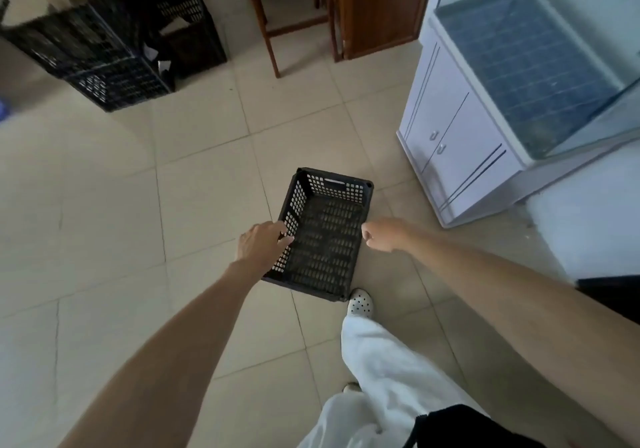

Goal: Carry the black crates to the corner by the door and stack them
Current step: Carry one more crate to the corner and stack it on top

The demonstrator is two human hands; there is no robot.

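An empty black perforated crate [325, 239] is low over the tiled floor in the middle of the view, open side up. My left hand [261, 243] grips its left wall, fingers curled over the rim. My right hand [381, 234] is closed on the rim of the right wall. Whether the crate rests on the floor or hangs just above it, I cannot tell. More black crates [100, 56] stand stacked at the far left, with another dark stack [188, 28] behind them.
A white cabinet [457, 142] carrying a glass tank [540, 66] stands to the right. A brown wooden door [381, 7] and wooden furniture legs [272, 42] are at the back. My white-shoed foot [360, 303] touches the crate's near corner.
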